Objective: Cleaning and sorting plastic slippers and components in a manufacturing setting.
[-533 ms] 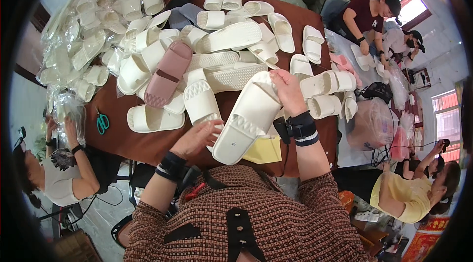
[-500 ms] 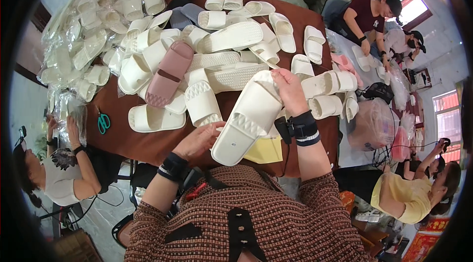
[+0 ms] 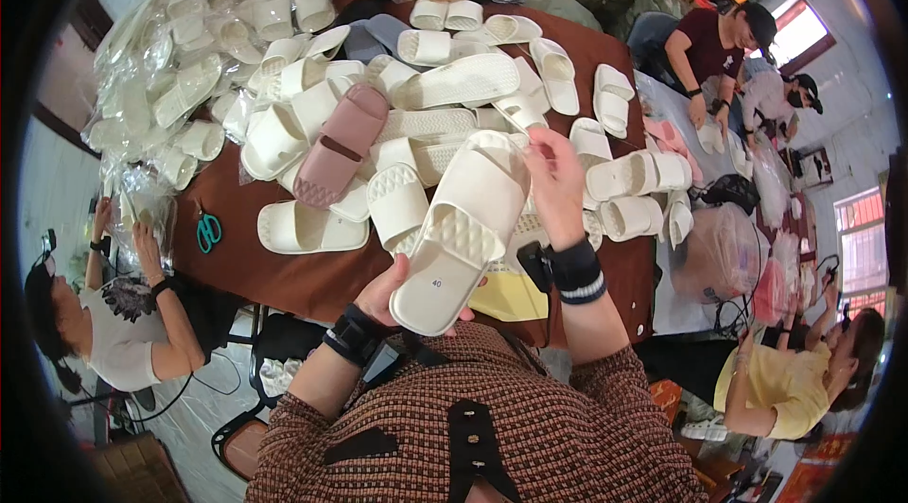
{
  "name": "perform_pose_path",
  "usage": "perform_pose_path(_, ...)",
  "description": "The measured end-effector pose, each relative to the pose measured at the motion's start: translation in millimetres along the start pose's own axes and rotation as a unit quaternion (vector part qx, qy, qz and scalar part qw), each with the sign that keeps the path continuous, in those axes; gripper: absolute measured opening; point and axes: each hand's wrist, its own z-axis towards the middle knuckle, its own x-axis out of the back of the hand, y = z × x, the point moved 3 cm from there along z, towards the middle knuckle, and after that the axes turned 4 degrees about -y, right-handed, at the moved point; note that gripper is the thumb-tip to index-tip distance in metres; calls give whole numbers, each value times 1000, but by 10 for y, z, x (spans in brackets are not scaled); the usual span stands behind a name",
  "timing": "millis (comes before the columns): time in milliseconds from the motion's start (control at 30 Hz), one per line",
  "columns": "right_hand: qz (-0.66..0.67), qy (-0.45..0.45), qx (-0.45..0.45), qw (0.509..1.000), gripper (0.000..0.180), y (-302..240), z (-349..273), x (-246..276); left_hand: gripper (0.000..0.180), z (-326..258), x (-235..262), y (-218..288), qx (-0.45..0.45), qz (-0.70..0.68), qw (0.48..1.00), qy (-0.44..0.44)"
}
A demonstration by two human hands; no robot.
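Slippers [image 3: 274, 19] at left lie bagged, others [image 3: 459, 80] loose, while left hand [image 3: 380, 291] grips a white slipper [image 3: 478, 177], right hand [image 3: 560, 183] at its toe, pinch unclear.

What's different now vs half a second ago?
The held white slipper shifted slightly toward the wearer. The left hand, earlier just at its edge, now grips its heel end. The right hand loosened its toe-end grip; whether it still touches is unclear. The mauve slipper and teal scissors stayed put.
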Motion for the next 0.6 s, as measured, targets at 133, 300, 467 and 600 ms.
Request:
perform_pose_path(133, 1, -120, 110, 987, 17, -380, -435, -29, 100, 9, 31, 80, -79, 25, 995, 57)
perform_pose_path(300, 88, -256, -13, 963, 16, -446, -804, -368, 99, -34, 137, 180, -65, 59, 994, 62)
perform_pose_path(467, 19, -254, 51, 966, 13, -406, -779, -469, 89, -25, 111, 331, -107, 84, 978, 158)
perform_pose_path(600, -2, -254, 82, 964, 13, -454, -820, -516, 83, 134, 138, 537, -194, 70, 966, 157)
